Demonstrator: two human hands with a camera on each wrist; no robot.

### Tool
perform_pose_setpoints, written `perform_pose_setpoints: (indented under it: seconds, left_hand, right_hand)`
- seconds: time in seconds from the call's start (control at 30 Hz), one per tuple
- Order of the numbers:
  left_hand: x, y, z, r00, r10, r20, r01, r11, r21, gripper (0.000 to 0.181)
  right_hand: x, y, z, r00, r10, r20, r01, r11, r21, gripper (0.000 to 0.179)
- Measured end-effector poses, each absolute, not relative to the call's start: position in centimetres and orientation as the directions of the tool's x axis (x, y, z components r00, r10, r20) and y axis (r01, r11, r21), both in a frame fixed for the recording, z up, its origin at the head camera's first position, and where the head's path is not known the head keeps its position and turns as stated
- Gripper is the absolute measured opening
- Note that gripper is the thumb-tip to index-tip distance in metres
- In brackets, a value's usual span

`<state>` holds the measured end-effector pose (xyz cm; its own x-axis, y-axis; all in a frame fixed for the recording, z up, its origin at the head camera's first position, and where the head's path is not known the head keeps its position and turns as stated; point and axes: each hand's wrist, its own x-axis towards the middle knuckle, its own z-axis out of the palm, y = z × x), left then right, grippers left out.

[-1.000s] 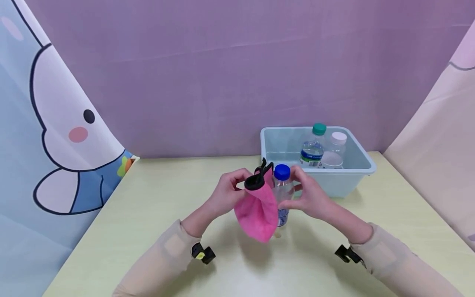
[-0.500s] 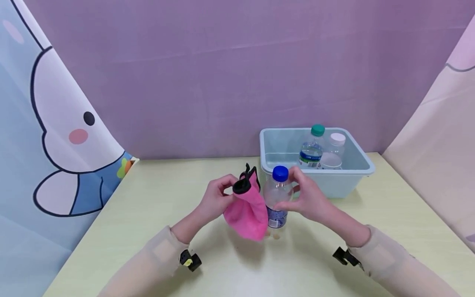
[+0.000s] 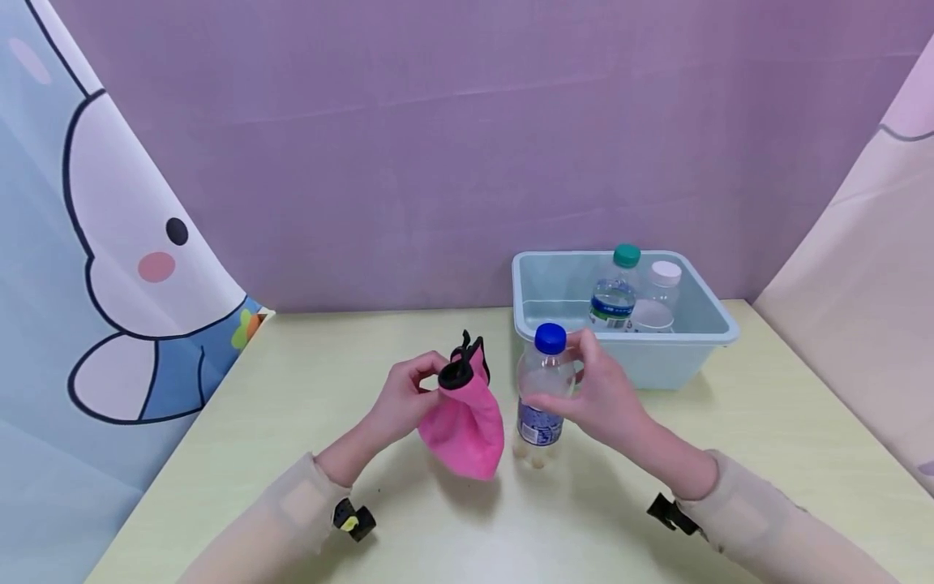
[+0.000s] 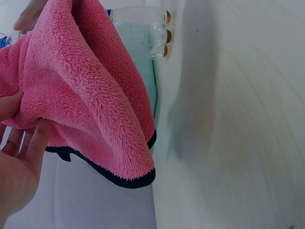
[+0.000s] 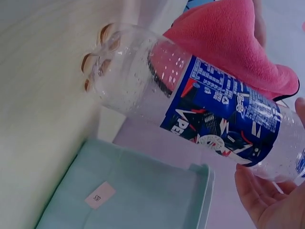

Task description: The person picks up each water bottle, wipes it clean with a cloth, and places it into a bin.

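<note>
My left hand (image 3: 404, 401) pinches a pink fleecy cloth (image 3: 467, 430) with black edging between thumb and fingers. The cloth (image 4: 90, 95) hangs bunched, its folds large in the left wrist view. To its right, my right hand (image 3: 606, 397) grips a clear plastic bottle (image 3: 541, 426) by the upper part, thumb on the near side. That bottle is upright, with a blue cap (image 3: 550, 338) and a blue printed label (image 5: 224, 114); its base is close to the tabletop. A gap separates cloth and bottle in the head view.
Behind the right hand stands a pale blue plastic tub (image 3: 642, 357) on the light table (image 3: 328, 349). Inside it are a green-capped bottle (image 3: 613, 296) and a white-capped bottle (image 3: 660, 304). A purple curtain (image 3: 438, 162) closes off the back.
My left hand has moved left with the cloth, away from the bottle. More of the bottle and its label now shows. The right hand has shifted slightly left with the bottle.
</note>
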<state>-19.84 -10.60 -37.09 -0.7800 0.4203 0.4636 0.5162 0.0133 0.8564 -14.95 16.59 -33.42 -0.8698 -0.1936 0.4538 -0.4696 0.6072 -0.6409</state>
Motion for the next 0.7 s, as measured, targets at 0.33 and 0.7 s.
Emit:
perform_pose_setpoints:
  seconds: [0.33,0.7]
  left_hand:
    - [-19.9,-11.5,-37.0,-0.796,0.394,0.459,0.512,0.034,0.858,0.024]
    - [-20.2,-12.7,-37.3,-0.795,0.375,0.476,0.533,0.059,0.844,0.022]
  right_hand:
    - [-15.1,16.9,-32.8,-0.901,-0.218,0.376,-0.430,0.575,-0.696,0.086]
    - [-18.5,21.8,-30.8,-0.660,-0.685,0.308,-0.587,0.214,-0.781,0.076]
